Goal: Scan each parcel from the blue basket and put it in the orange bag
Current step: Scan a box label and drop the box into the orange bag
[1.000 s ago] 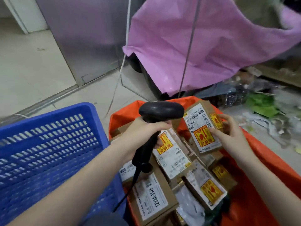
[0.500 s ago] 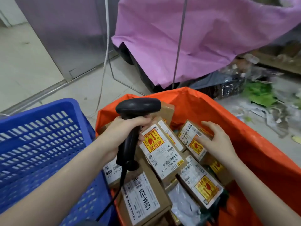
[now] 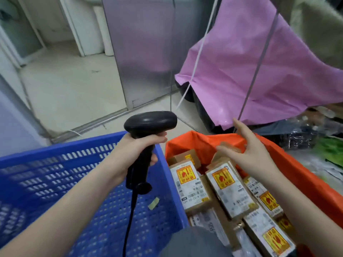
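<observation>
My left hand (image 3: 135, 151) grips a black corded barcode scanner (image 3: 148, 127) above the right wall of the blue basket (image 3: 83, 160). The part of the basket that shows holds no parcels, only a scrap of tape (image 3: 153, 203) on its floor. The orange bag (image 3: 306, 182) stands right of the basket and holds several brown cardboard parcels (image 3: 230, 190) with white labels and yellow-red stickers. My right hand (image 3: 252, 153) hovers over the bag's far side with fingers spread and nothing in it.
A pink plastic sheet (image 3: 259, 67) hangs behind the bag, with thin cords (image 3: 200, 52) running down in front of it. A metal panel (image 3: 144, 52) and tiled floor lie beyond the basket. Clutter of plastic wrap and green material (image 3: 330, 151) sits at the right.
My right hand let go of the parcel it laid in the bag and lifted away, fingers spread. My left hand carried the scanner leftward, from over the bag to over the basket wall.
</observation>
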Available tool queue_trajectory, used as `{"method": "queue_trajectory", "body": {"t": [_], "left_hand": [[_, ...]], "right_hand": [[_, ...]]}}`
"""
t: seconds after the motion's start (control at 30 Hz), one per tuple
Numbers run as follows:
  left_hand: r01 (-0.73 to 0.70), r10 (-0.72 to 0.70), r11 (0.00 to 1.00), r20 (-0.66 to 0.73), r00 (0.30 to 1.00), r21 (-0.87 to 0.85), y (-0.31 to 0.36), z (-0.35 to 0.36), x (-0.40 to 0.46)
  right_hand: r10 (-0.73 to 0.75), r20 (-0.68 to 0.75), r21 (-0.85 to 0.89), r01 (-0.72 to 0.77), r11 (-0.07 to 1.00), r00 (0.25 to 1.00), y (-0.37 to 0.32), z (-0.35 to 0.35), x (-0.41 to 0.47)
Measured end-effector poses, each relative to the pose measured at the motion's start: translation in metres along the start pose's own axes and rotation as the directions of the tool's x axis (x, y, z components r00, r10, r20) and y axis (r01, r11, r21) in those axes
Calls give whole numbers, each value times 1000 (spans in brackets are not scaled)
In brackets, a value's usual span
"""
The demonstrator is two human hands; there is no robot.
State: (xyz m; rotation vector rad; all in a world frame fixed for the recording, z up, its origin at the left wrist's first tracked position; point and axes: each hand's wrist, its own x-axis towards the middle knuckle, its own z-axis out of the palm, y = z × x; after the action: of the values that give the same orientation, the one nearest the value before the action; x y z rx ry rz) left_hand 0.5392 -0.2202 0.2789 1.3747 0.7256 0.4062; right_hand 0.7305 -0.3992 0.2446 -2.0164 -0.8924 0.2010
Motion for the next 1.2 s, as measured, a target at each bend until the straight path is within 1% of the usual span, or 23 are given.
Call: {"method": "queue_trajectory", "body": {"t": [0.07, 0.17, 0.23, 0.27, 0.33, 0.4, 0.5, 0.63, 0.7, 0.77, 0.93, 1.07, 1.2], "left_hand": [[-15, 15, 1000, -34, 999, 1, 4, -32, -13], [-24, 25, 1000, -87, 996, 12, 7, -79, -37], [-26, 26, 1000, -136, 990, 1, 7, -110, -51], [-39, 38, 999, -181, 983, -2, 4, -141, -68], [-31, 27, 999, -199, 980, -17, -2, -155, -75], [-28, 20, 999, -263, 965, -27, -12, -187, -91], [0, -22, 998, -358, 934, -62, -36, -240, -112], [54, -93, 993, -416, 905, -104, -67, -288, -135], [102, -134, 990, -434, 891, -97, -83, -305, -144], [172, -194, 981, -441, 876, -89, -98, -320, -150], [334, -339, 939, -392, 855, -84, -139, -349, -160], [396, -437, 899, -339, 833, -186, -168, -367, -157], [496, -570, 814, -250, 783, -303, -192, -385, -143]], "right_hand": [[-44, 40, 49, 42, 998, 998, -32, 23, 0], [-106, 82, 74, 100, 992, 991, -73, 67, 1], [-144, 149, 97, 130, 987, 978, -102, 93, -1], [-160, 206, 111, 139, 984, 965, -121, 124, -4], [-164, 241, 139, 133, 981, 957, -131, 135, -6], [-208, 297, 157, 167, 973, 932, -151, 168, -13], [-231, 413, 176, 172, 969, 881, -182, 223, -29], [-261, 514, 198, 184, 963, 817, -203, 289, -51], [-274, 558, 184, 205, 961, 784, -207, 318, -62], [-282, 604, 162, 232, 959, 745, -207, 343, -73], [-266, 729, 113, 272, 956, 631, -195, 395, -101], [-212, 807, 63, 277, 959, 551, -183, 425, -117], [-156, 860, 23, 268, 963, 485, -169, 448, -127]]}}
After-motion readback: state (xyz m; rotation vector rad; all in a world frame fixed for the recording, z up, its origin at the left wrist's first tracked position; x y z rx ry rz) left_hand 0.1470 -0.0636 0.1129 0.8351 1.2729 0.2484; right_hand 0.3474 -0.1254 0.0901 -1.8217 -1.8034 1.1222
